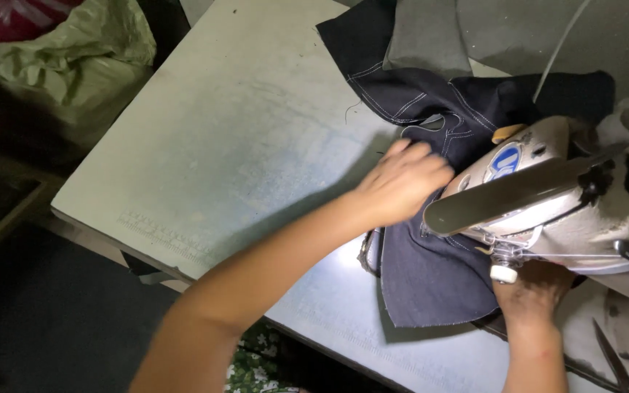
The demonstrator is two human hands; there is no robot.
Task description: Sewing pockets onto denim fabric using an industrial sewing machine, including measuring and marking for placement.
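My left hand (402, 182) lies flat, palm down, on the dark navy denim piece with pale topstitching (431, 269), a little right of the middle of the frame. Its fingers are spread and point toward the upper right, pressing the cloth to the table rather than pinching it; the hand is somewhat blurred, so I cannot tell how each fingertip sits. My forearm runs down from it to the bottom centre of the frame.

My right hand (533, 291) is at the lower right, tucked beneath the head of the cream-coloured, worn metal sewing machine (547, 196). It rests on the near right edge of the denim, just below the small white knob on the machine's underside. The machine hides its fingers, so I cannot tell whether they are closed on the cloth or only lying on it.

The denim passes under the machine head: one flat panel hangs toward the bottom of the frame between my two hands, and the stitched, crumpled part spreads toward the upper right, where it lies over a grey fabric piece (424, 36). All of it lies on the pale grey-green, scuffed work table (242, 138), which fills the centre. A pair of metal scissors (613, 360) lies at the lower right corner. A pale green crumpled sack (67, 65) sits off the table at the upper left.
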